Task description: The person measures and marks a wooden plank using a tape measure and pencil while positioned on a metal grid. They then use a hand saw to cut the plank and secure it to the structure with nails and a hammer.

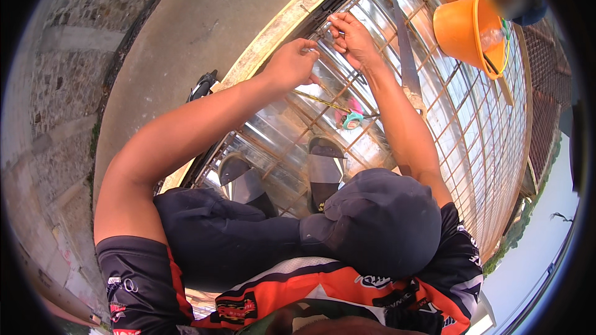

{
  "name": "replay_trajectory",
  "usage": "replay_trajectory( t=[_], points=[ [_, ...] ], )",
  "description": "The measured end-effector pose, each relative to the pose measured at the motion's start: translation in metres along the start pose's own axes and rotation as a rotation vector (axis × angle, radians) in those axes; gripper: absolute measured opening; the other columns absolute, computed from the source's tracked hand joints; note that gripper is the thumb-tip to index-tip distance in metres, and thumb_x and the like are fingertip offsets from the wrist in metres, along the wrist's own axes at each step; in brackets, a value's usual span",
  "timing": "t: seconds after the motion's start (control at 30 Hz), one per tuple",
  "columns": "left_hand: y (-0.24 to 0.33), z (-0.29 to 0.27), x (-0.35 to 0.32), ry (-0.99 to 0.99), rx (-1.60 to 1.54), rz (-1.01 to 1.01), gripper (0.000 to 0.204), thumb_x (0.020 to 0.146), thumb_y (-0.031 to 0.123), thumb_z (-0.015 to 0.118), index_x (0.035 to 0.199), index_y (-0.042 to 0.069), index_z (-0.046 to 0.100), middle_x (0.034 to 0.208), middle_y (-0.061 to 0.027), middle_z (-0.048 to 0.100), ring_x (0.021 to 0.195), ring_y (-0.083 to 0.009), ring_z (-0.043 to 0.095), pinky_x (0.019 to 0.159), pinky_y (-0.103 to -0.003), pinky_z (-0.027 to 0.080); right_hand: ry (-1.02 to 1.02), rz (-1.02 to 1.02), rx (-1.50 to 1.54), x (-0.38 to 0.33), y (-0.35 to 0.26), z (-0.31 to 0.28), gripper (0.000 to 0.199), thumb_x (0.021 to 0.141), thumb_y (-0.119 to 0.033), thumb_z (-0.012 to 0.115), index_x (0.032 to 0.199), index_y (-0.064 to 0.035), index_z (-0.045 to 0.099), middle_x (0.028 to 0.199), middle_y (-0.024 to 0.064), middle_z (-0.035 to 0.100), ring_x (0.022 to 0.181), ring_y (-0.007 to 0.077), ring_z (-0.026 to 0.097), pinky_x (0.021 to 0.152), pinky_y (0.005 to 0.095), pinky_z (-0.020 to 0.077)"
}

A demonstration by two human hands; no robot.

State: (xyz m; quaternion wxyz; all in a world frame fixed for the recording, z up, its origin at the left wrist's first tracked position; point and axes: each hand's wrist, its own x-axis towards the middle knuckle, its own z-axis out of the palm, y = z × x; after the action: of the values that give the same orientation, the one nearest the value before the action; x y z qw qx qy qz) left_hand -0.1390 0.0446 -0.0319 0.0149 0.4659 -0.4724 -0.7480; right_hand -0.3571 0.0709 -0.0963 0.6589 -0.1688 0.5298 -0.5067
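Note:
My left hand point(293, 65) is closed, its fingers curled in beside the wooden edge board. Just to its right and a little farther off, my right hand point(354, 40) has thumb and fingertips pinched together. Anything held in either hand is too small to make out. Both hands hover over a grid of thin steel bars point(366, 142), close to the dark bars running along the board. Below them lie a teal ring-shaped piece point(352, 120) with something pink beside it and a thin yellow cord point(316, 99). A handsaw point(406, 56) rests on the grid right of my right forearm.
An orange bucket point(456, 28) with a clear plastic item inside stands on the grid at the upper right, near another person. A pale wooden board point(261, 43) borders the grid, with concrete ground point(186, 31) beyond it. I squat with my sandals on the shiny sheets.

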Motion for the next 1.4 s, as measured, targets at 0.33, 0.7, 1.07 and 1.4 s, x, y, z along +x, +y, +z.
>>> replay_trajectory(
  t=[0.33,0.7,1.07,1.4],
  points=[
    [0.005,-0.021,0.021,-0.004,-0.026,-0.058,0.046,0.116,0.035,0.051,0.152,0.007,0.059,0.123,-0.0045,0.063,0.087,-0.0134,0.067,0.080,-0.029,0.055,-0.058,0.227,-0.355,0.004,-0.033,0.002,0.030,0.114,-0.038,0.063,0.098,-0.0129,0.063,0.066,-0.0075,0.046,0.047,0.0041,0.032,0.045,0.0250,0.0220],
    [-0.001,-0.013,0.018,-0.081,0.083,-0.056,0.048,0.117,0.039,0.054,0.151,0.007,0.060,0.128,-0.0087,0.066,0.090,-0.0153,0.066,0.083,-0.032,0.057,0.025,0.215,-0.523,0.012,-0.032,0.003,0.039,0.110,-0.042,0.064,0.084,-0.0134,0.060,0.060,-0.0066,0.038,0.049,0.0091,0.034,0.050,0.0306,0.0283],
    [-0.001,-0.015,0.008,-0.076,0.158,0.005,0.054,0.117,0.047,0.052,0.152,0.007,0.059,0.128,-0.0091,0.068,0.090,-0.0148,0.066,0.084,-0.032,0.057,0.081,-0.220,-0.097,0.003,0.010,-0.011,0.033,0.119,-0.031,0.054,0.092,-0.0114,0.055,0.074,-0.0015,0.052,0.060,0.0104,0.046,0.058,0.0300,0.0424],
    [0.009,-0.020,0.014,-0.283,-0.096,-0.102,0.088,0.108,0.082,0.034,0.130,0.005,0.071,0.133,-0.0141,0.062,0.100,-0.0228,0.067,0.091,-0.037,0.058,-0.056,-0.742,-0.957,-0.074,0.063,-0.001,0.031,0.106,-0.009,0.069,0.135,-0.0011,0.072,0.110,0.0162,0.073,0.100,0.0250,0.073,0.091,0.0334,0.0580]
  ],
)
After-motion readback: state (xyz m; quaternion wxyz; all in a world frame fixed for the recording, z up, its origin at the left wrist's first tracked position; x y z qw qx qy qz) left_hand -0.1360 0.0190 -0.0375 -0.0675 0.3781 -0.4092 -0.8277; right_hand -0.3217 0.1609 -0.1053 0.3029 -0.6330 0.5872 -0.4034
